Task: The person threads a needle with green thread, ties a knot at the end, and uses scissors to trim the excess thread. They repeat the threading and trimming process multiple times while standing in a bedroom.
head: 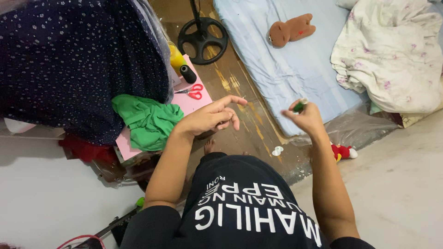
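Note:
My left hand point(212, 116) is raised in front of me, palm down, with the index finger and thumb stretched toward the right; whether it pinches a thread is too fine to tell. My right hand point(305, 116) is closed around a small green spool point(300, 106) that pokes out above the fingers. The two hands are about a hand's width apart above the wooden floor point(240, 83). A green cloth point(147, 121) lies on a pink box point(194, 103) to the left of my left hand, with red-handled scissors point(194, 91) just behind it.
A dark dotted fabric point(78, 60) hangs at the left. A black fan base point(202, 39) stands at the back. A blue mattress point(286, 60) holds a brown plush toy point(290, 30) and a crumpled floral blanket point(392, 55). A red toy point(342, 151) lies by my right arm.

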